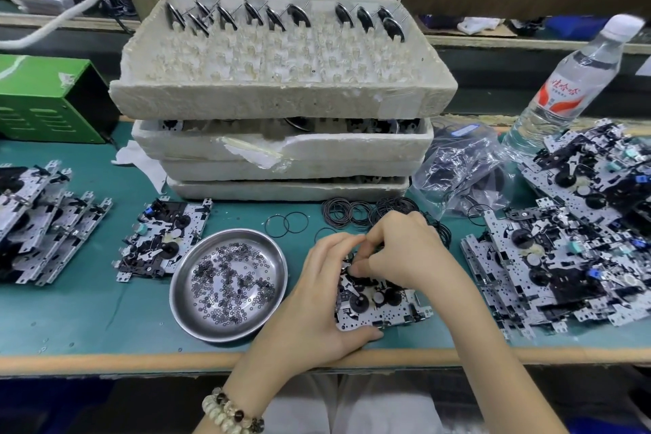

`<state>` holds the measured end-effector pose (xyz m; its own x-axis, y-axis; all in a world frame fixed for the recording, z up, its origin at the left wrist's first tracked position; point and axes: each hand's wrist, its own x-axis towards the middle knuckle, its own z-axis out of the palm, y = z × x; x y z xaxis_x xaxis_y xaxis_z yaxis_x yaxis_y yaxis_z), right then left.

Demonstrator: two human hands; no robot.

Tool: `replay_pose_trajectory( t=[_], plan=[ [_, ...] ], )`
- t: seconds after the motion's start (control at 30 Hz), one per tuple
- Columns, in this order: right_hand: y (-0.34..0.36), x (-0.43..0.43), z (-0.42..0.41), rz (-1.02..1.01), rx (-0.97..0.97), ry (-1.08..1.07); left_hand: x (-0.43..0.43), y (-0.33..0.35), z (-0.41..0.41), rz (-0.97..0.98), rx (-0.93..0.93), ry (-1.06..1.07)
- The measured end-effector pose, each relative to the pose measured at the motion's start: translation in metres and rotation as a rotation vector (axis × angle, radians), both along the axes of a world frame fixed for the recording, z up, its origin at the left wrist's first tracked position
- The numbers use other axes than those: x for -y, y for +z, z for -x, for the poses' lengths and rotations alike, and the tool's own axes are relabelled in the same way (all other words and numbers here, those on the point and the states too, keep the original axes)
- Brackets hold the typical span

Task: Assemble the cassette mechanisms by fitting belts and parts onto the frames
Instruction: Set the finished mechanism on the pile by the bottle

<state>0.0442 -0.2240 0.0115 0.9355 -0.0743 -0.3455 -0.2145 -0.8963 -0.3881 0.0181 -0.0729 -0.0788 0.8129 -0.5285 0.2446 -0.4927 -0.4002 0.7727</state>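
Left hand (pixel 317 296): fingers clamp perforated metal frame (pixel 384 314) flat on green counter (pixel 88 314), near front edge. Right hand (pixel 405 250): fingers bunched over frame's far end; whether grasping anything, cannot tell. Left of frame: round steel dish (pixel 229 236), tiny ring washers (pixel 229 282) inside. Beyond: thin black rubber belts (pixel 355 213), loose loops. Behind: stacked rough white foam trays (pixel 281 99).
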Motion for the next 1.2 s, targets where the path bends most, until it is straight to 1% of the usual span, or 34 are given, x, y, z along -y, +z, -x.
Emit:
replay_pose_trajectory(
  t=[0.07,0.23,0.33,0.4,0.43,0.53,0.6,0.67,0.87,1.07,1.2],
  plan=[
    [0.002,0.002,-0.004,-0.02,-0.041,0.011,0.0,0.0,0.0,-0.004,-0.008,-0.005],
    [0.003,0.0,-0.013,0.013,-0.098,0.035,-0.001,0.0,0.0,-0.006,-0.002,-0.01],
    [0.006,0.001,-0.014,-0.028,-0.131,0.036,-0.001,0.0,0.0,-0.006,0.007,-0.015],
    [0.004,0.0,-0.008,0.026,-0.042,0.041,-0.001,-0.001,0.0,-0.004,0.01,-0.019],
    [0.001,-0.001,-0.001,0.092,0.054,0.056,-0.001,-0.001,0.0,0.001,0.013,-0.021],
    [-0.015,-0.014,0.027,0.293,0.424,0.121,0.0,-0.003,0.0,0.029,0.014,-0.013],
    [-0.026,-0.021,0.042,0.318,0.586,0.148,0.001,-0.003,0.0,0.057,0.005,-0.011],
    [-0.035,-0.022,0.048,0.291,0.681,0.184,0.001,-0.003,0.0,0.071,-0.008,-0.015],
    [-0.037,-0.013,0.041,0.268,0.702,0.215,0.001,0.0,0.001,0.063,-0.016,-0.008],
    [-0.042,-0.011,0.039,0.215,0.745,0.21,0.002,0.001,0.003,-0.019,0.089,0.025],
    [-0.041,-0.004,0.041,0.201,0.759,0.217,0.002,0.0,0.003,0.015,0.129,0.046]
  ],
)
